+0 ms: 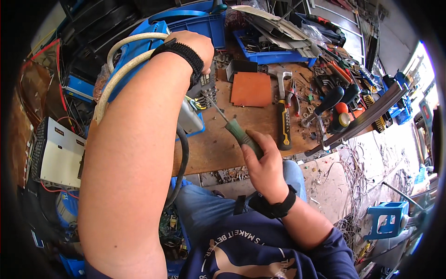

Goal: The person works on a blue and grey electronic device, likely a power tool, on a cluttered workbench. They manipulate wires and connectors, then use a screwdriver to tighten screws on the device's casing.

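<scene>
My right hand (262, 162) grips a screwdriver (238, 132) by its green handle. The slim metal shaft points up and left, its tip at a row of terminals (203, 101) on a grey and blue electrical device (189, 120). Yellow-green wires (195, 103) run beside those terminals. My left arm reaches across the device, and my left hand (193, 45) is curled at its far end. Those fingers point down and are mostly hidden, so what they hold cannot be made out. Much of the device lies behind my forearm. A thick pale cable (121, 74) loops beside the forearm.
On the wooden bench (211, 151) lie an orange-brown square plate (251, 89), a hammer (282, 107) and red-handled pliers (292, 95). More tools crowd the right side, near a curved metal bar (367, 116). A blue tray (278, 56) of scrap stands behind. A black cable (184, 158) hangs over the front edge.
</scene>
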Demonstrator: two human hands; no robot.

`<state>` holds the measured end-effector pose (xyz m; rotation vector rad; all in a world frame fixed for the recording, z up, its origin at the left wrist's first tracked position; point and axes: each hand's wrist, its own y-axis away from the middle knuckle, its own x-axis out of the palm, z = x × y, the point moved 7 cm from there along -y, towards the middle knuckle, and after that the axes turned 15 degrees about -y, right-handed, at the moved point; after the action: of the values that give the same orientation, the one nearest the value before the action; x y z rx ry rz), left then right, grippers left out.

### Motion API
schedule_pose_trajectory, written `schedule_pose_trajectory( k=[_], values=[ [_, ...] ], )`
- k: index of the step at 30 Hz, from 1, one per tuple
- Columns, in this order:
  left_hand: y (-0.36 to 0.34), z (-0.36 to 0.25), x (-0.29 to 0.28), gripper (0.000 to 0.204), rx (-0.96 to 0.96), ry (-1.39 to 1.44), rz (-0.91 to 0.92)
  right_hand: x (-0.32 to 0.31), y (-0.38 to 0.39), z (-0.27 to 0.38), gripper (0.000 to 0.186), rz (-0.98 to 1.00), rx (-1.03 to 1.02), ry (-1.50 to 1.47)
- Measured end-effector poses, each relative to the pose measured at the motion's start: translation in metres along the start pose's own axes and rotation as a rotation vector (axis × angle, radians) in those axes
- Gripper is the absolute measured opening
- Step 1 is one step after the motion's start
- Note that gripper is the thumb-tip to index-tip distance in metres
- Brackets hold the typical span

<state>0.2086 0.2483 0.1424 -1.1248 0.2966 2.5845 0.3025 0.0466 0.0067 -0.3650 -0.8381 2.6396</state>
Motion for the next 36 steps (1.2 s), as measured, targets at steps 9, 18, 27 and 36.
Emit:
schedule_pose_trajectory(
  k=[9,18,27,36],
  values=[
    [0.004,0.0,0.0,0.05,-0.004,-0.012,0.033,0.003,0.001,0.01,0.038,0.053,0.139,0.102],
    [0.006,-0.001,-0.002,0.05,-0.013,0.002,0.038,0.017,0.023,-0.043,0.027,-0.023,0.87,-0.759],
    [0.004,0.0,0.0,0.047,0.018,-0.01,0.017,0.008,0.004,-0.018,0.021,-0.019,0.639,-0.498],
    [0.004,-0.001,-0.001,0.05,0.008,0.003,0.013,-0.009,-0.007,0.006,0.044,-0.168,0.09,-0.171]
  ],
)
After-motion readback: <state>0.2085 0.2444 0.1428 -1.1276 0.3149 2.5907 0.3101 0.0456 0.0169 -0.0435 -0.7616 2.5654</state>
